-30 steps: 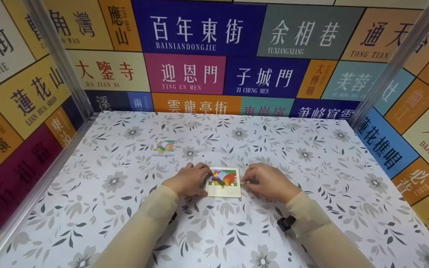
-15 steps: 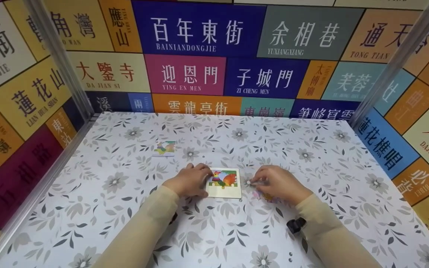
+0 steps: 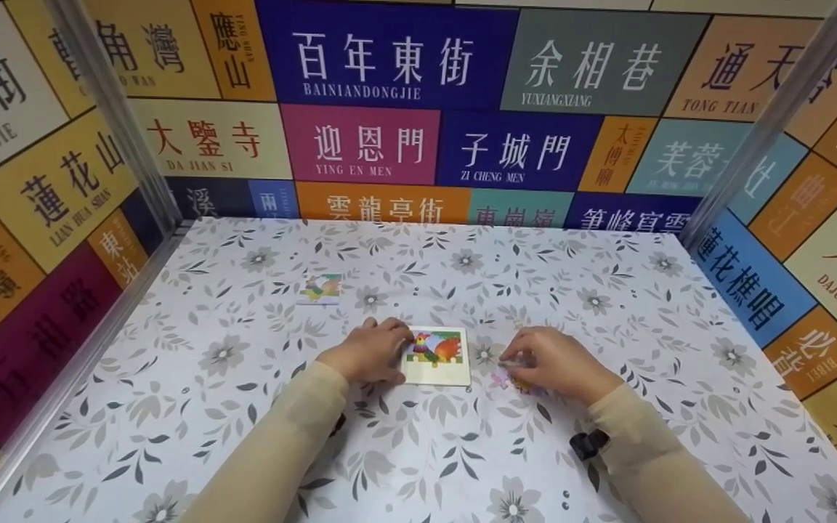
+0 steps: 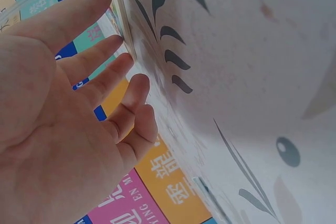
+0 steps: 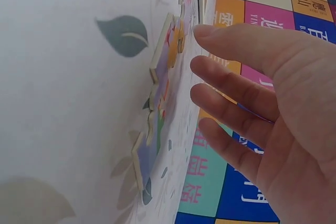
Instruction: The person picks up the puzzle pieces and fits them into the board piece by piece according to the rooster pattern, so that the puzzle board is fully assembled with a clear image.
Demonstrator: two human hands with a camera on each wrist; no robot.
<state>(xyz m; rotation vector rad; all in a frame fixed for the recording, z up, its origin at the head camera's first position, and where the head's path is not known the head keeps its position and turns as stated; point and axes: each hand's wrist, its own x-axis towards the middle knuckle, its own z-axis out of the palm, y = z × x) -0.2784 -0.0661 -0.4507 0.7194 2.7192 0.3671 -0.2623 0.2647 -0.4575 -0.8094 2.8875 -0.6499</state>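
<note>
My left hand [image 3: 369, 352] rests at the left side of a small cream puzzle board [image 3: 439, 375]. The board's upper part shows a colourful bird in assembled pieces [image 3: 439, 349], with a bare strip along the near side. In the left wrist view, the fingertips touch the board's edge and the fingers are fairly straight. To the right, my right hand [image 3: 560, 363] hovers over several loose jigsaw pieces [image 5: 157, 72], partly hidden beneath it in the head view. Its fingers are relaxed and spread in the right wrist view, with nothing visible between them.
A small square picture [image 3: 322, 289] in similar colours lies farther back to the left. White floral cloth [image 3: 244, 428] covers the table. Panels with street-name lettering [image 3: 389, 58] stand at the back and sides, with clear corner posts.
My right hand has drawn away from the board's right edge to the right, and loose jigsaw pieces now show beside it. The left hand and board stay put.
</note>
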